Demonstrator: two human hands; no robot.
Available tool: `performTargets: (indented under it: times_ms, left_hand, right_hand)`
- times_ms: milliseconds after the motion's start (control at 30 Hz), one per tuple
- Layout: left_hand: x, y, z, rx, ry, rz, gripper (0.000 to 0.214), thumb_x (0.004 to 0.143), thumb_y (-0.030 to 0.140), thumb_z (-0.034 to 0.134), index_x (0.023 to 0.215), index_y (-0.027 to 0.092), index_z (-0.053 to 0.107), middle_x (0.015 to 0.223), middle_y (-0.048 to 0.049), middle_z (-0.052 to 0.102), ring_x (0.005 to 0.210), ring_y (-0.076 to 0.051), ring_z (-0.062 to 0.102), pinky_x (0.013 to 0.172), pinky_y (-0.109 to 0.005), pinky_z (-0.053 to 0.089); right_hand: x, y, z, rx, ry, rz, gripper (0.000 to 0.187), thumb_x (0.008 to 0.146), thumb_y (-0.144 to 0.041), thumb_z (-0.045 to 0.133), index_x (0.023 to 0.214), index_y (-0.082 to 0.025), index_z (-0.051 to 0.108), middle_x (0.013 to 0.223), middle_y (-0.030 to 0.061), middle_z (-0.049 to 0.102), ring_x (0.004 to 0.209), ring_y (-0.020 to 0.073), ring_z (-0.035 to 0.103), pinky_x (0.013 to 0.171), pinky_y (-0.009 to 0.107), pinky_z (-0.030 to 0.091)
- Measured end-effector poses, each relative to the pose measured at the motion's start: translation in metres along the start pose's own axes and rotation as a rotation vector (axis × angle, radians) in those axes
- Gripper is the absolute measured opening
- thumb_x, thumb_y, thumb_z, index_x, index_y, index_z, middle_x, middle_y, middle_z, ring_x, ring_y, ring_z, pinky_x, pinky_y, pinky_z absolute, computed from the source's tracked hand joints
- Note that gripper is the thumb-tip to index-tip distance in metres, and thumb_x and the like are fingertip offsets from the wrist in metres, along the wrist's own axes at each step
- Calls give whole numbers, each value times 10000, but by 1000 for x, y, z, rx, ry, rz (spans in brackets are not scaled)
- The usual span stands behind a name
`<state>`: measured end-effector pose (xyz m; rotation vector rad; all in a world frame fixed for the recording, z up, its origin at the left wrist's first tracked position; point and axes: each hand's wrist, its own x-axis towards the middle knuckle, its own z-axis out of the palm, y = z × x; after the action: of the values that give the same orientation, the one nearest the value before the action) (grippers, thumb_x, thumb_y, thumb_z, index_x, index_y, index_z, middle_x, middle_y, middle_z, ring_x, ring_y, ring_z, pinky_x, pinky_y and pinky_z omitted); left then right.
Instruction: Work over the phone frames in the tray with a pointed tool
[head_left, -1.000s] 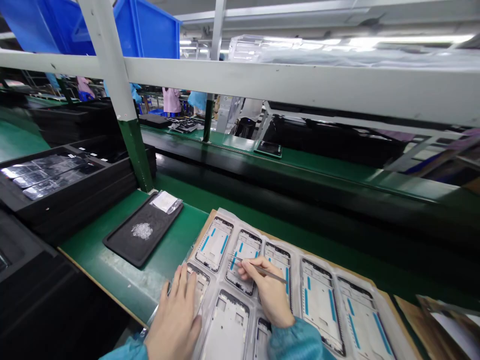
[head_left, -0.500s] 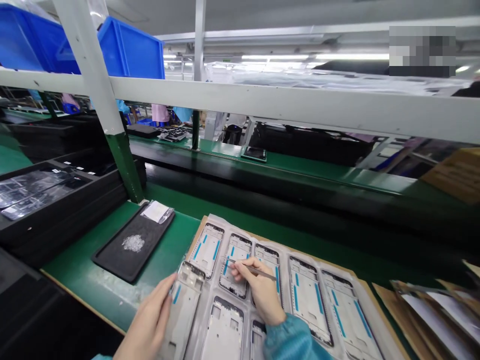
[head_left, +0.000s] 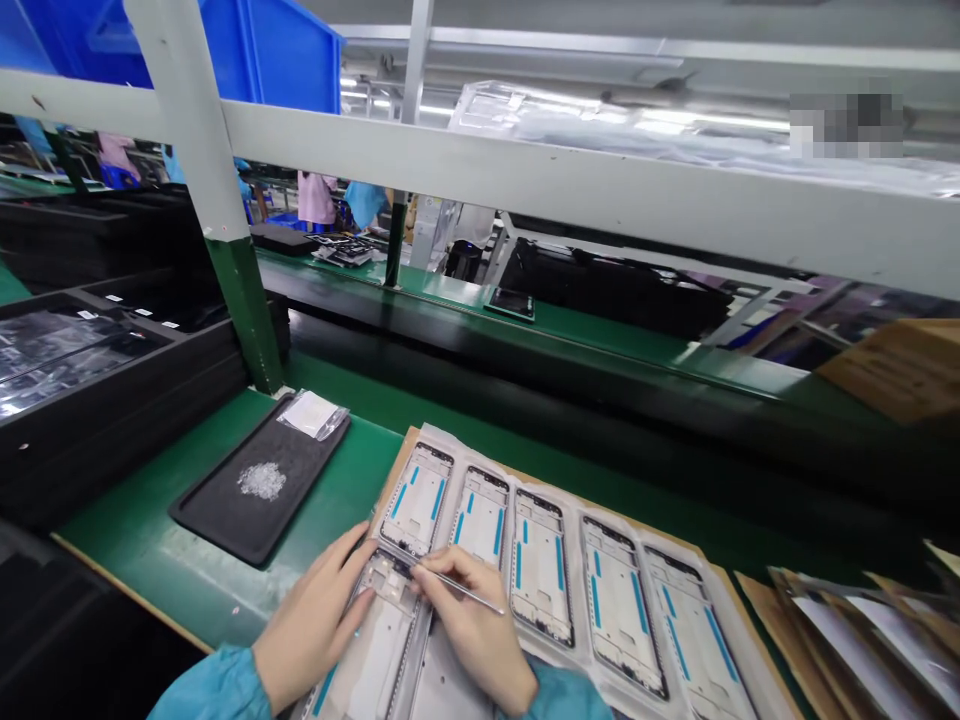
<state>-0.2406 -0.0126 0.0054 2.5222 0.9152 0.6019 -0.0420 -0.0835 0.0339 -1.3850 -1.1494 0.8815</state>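
**Action's shifted left on the bench**

Since the last shot, the right hand (head_left: 469, 620) has slid left, off the second frame in the row. Its slim steel tweezers (head_left: 461, 590) are now at the top end of the loose phone frame (head_left: 386, 620). The tip is touching it or very close, hard to tell under the fingers. That hand is pinched shut around the tweezers, held like a pen.

The left hand (head_left: 315, 630) is gripping the same frame along its side, fingers over the edge. The frame lies tilted at the lower left of the clear plastic tray (head_left: 720, 610), next to the row of five frames (head_left: 540, 568) with their blue strips.

The tray sits on a cardboard sheet (head_left: 390, 470) on the green bench (head_left: 150, 540). Just left of it, a black rubber mat (head_left: 217, 510) holds a small pile of clear granules (head_left: 262, 481), with a white packet (head_left: 311, 414) at its far corner. Stacked black trays (head_left: 112, 400) are further left. Past the rail there are blue bins (head_left: 292, 50) up top and a co-worker in a pink smock (head_left: 316, 197) down the line.
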Motion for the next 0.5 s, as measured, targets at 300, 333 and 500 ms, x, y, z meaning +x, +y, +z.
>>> performTargets:
  times_ms: [300,333,500]
  left_hand:
    - [-7,6,0,-23,-26,-17,439,979,191,370,1412,164,439,1467,-122,429,1311,-227,463,1065,-387,455]
    - [-7,6,0,-9,-29,-10,441,981,192,369,1417,165,433,1470,-120,426,1310,-225,465,1067,-388,451]
    - [-7,7,-3,39,-29,33,423,965,176,378,1368,207,501,1494,-103,393,1294,-240,483,1066,-389,450]
  right_hand:
    - [-6,17,-2,-161,-97,-80,258,928,-326,591,713,-187,623,742,15,673,734,154,641,713,235,456]
    - [-6,18,-2,-159,-98,-85,250,930,-318,588,720,-188,624,743,14,674,730,152,643,707,230,460]
    - [-8,17,0,-172,-82,-109,228,930,-297,585,733,-189,630,776,27,680,726,152,649,687,220,471]
